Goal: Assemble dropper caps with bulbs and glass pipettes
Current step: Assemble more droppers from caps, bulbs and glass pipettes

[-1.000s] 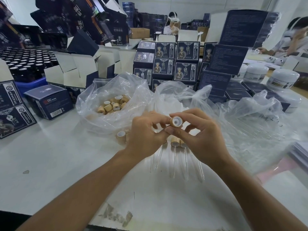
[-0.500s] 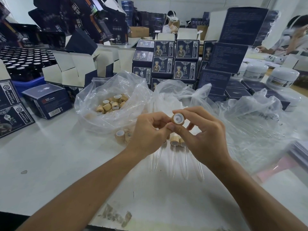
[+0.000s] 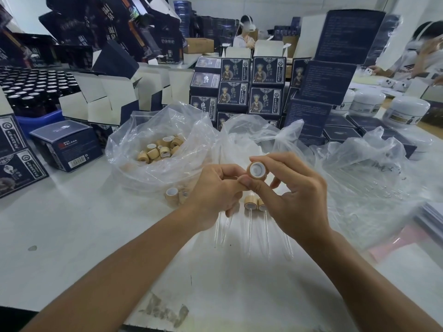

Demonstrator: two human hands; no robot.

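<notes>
My right hand (image 3: 291, 195) pinches a bamboo dropper cap (image 3: 257, 170) between thumb and forefinger, its white-lined open end facing me. My left hand (image 3: 217, 188) is curled beside it, its fingertips touching the cap's left side. Whether the left hand holds anything else is hidden. Below my hands, several finished droppers (image 3: 249, 204) with glass pipettes (image 3: 265, 233) lie on the white table. A clear plastic bag (image 3: 134, 149) at the left holds several loose bamboo caps (image 3: 159, 149). Two loose caps (image 3: 172, 193) sit just outside it.
A second clear bag (image 3: 374, 178) lies at the right, with faint glass pipettes in it. Dark blue product boxes (image 3: 254, 92) are stacked behind, white jars (image 3: 407, 111) at the back right, dark bottles (image 3: 31, 89) at the back left. Other people work at the far tables.
Both hands have stayed close together with the cap; the right hand has turned the cap slightly, so its open end faces me more squarely.
</notes>
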